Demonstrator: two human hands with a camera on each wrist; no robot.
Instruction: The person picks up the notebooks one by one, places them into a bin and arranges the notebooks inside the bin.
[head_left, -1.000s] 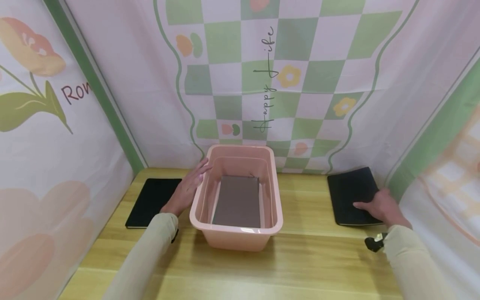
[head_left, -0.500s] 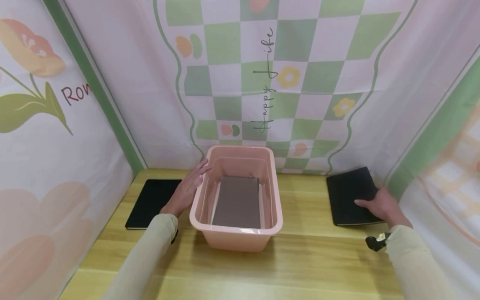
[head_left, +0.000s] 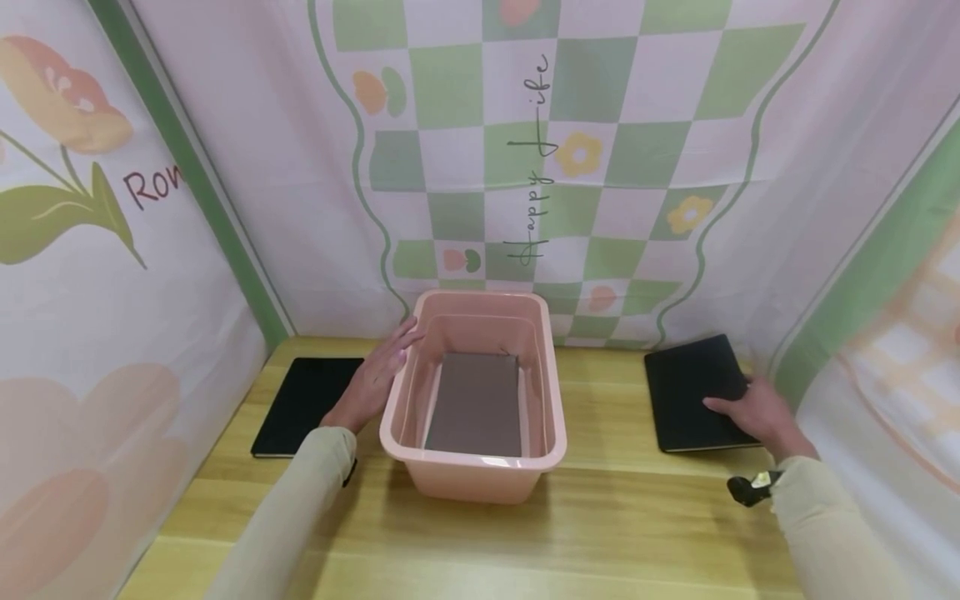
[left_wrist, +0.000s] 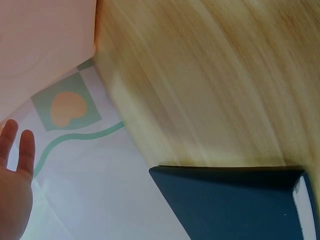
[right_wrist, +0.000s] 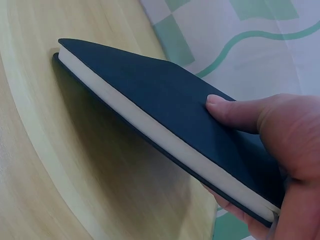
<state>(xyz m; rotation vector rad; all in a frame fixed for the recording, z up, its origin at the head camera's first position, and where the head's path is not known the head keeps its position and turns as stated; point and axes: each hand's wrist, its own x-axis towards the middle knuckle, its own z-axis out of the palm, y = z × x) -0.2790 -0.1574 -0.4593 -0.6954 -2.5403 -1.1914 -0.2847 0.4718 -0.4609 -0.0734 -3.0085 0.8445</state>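
Note:
My right hand [head_left: 761,412] grips a black notebook [head_left: 693,392] at its right edge, on the right of the table. In the right wrist view the thumb lies on the cover of the notebook [right_wrist: 150,85] and fingers show beneath it; the held side is raised off the wood and the far corner is low. My left hand [head_left: 375,375] has its fingers straight against the left rim of a pink plastic bin [head_left: 483,479]. Inside the bin lies a flat grey-brown rectangular thing [head_left: 476,404].
A second black notebook [head_left: 300,408] lies on the wooden table [head_left: 615,533] left of the bin, partly behind my left hand. A printed curtain [head_left: 450,167] hangs along the back, and more printed cloth closes in the left and right sides.
The notebook in my right hand has shifted slightly left, with the hand. My left hand and the bin have stayed in place.

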